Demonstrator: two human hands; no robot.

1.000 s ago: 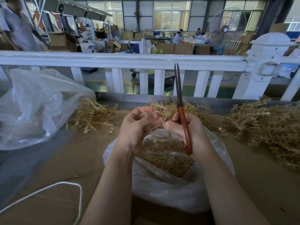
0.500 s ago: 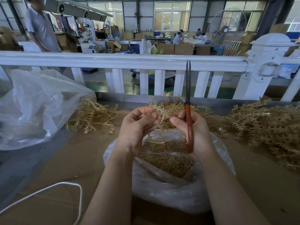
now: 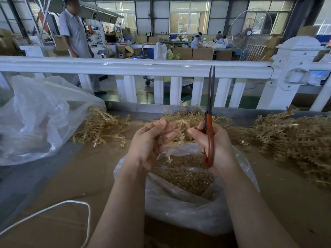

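My left hand (image 3: 149, 140) pinches a tan plastic sprue strip (image 3: 174, 136) between curled fingers, just above an open clear bag (image 3: 188, 208) holding small tan pieces. My right hand (image 3: 217, 142) grips red-handled scissors (image 3: 210, 129) upright, blades pointing up and nearly closed. The thumb and forefinger of that hand reach toward the same strip. Both hands hover over the bag's mouth.
Heaps of tan sprue branches (image 3: 295, 140) lie right, centre back and left (image 3: 100, 129) on the cardboard-covered table (image 3: 62, 176). A large clear plastic bag (image 3: 35, 119) sits far left, a white cord (image 3: 71, 204) near left. A white railing (image 3: 143, 67) bounds the far edge; a person (image 3: 75, 36) walks beyond.
The scissors have shifted right and swung upright. More of the strip now shows between my hands. The person behind the railing has walked rightward.
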